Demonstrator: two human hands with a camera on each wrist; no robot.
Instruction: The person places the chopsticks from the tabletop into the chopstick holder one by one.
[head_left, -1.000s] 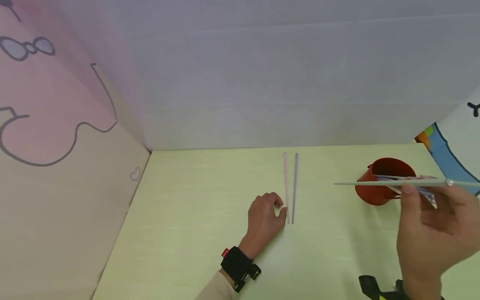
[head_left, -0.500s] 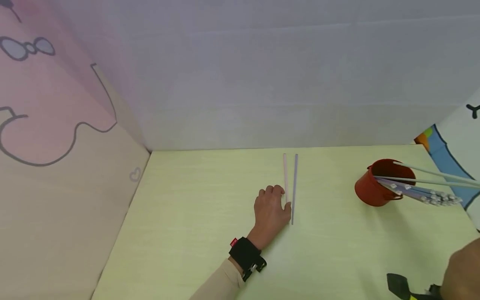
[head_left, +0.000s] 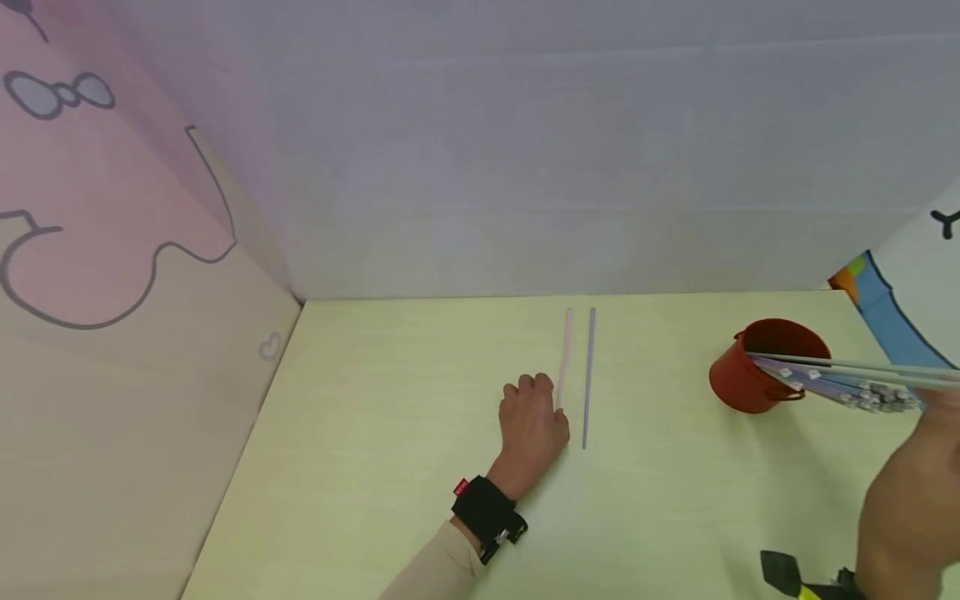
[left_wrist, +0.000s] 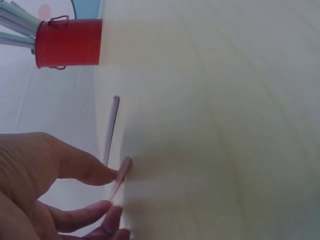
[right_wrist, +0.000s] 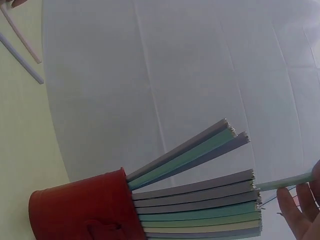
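In the head view my left hand [head_left: 534, 425] is at a slim pale pink stick [head_left: 565, 354] on the table. The left wrist view shows the pink stick [left_wrist: 125, 167] pinched between thumb and fingertips. A lilac stick [head_left: 589, 367] lies just to its right. At the right edge, my right hand [head_left: 911, 492] reaches toward a red metal bucket [head_left: 738, 379] full of sticks [head_left: 862, 392] with sparkly ends. The right wrist view shows that hand [right_wrist: 302, 207] gripping a pale green stick [right_wrist: 287, 181], whose far end is hidden among the others.
The pale yellow table [head_left: 390, 375] meets a grey-white cloth wall [head_left: 487, 167] at the back and a wall with pink cartoon drawings [head_left: 97, 192] on the left. A blue and white printed panel [head_left: 900, 300] stands at the right.
My left hand has closed on the pink stick and drawn its near end left. The right hand has carried the green stick from in front of the bucket to the sticks in it.
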